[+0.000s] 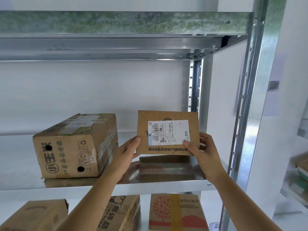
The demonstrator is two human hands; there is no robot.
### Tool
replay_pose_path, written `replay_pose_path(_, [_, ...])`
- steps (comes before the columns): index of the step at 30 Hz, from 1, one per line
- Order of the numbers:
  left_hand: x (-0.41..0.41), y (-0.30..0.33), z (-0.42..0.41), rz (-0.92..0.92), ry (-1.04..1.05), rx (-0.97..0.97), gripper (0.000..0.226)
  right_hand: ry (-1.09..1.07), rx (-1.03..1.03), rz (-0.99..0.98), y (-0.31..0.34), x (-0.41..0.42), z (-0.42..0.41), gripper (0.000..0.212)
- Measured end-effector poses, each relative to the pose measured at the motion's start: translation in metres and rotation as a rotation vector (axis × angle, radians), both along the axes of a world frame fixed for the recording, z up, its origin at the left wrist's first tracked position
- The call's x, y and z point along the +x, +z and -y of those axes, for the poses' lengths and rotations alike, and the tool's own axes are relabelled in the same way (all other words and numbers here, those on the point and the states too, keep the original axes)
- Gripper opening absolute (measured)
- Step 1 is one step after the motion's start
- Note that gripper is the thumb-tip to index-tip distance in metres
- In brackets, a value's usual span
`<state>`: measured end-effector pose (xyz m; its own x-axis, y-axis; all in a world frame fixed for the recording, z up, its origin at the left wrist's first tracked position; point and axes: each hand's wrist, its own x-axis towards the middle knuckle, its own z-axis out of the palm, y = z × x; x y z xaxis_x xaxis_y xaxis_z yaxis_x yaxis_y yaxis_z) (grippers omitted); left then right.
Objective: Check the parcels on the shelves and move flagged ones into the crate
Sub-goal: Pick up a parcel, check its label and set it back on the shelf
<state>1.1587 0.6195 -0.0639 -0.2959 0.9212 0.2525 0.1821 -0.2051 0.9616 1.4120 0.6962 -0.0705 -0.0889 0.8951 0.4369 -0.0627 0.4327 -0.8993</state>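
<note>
I hold a small flat cardboard parcel (168, 116) upright above the metal shelf (166, 180), its white shipping label facing me. My left hand (127, 155) grips its lower left edge, thumb on the front. My right hand (203, 152) grips the lower right corner, thumb pressed on the label's corner. A bigger brown box (75, 147) with green print and two round holes stands on the same shelf to the left, on top of a flat carton. No crate is in view.
Three more cardboard boxes sit on the shelf below: one at left (33, 215), one in the middle (123, 212), one with a red tree print (176, 212). A galvanised upright (246, 114) stands at right; a steel beam (116, 22) runs overhead. Another rack (300, 172) shows at far right.
</note>
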Motion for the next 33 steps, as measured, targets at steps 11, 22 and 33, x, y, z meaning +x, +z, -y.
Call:
replay_pose_path(11, [-0.002, -0.001, 0.0, 0.012, -0.023, -0.008, 0.02, 0.019, -0.005, 0.009, -0.002, 0.0, -0.002, 0.064])
replay_pose_path(22, [0.0, 0.0, 0.002, 0.003, -0.012, 0.024, 0.02, 0.014, 0.003, 0.03, -0.003, 0.001, -0.004, 0.061])
replay_pose_path(33, [-0.016, -0.001, -0.009, 0.49, 0.132, 0.28, 0.039, 0.212, 0.119, -0.016, 0.002, -0.001, 0.01, 0.069])
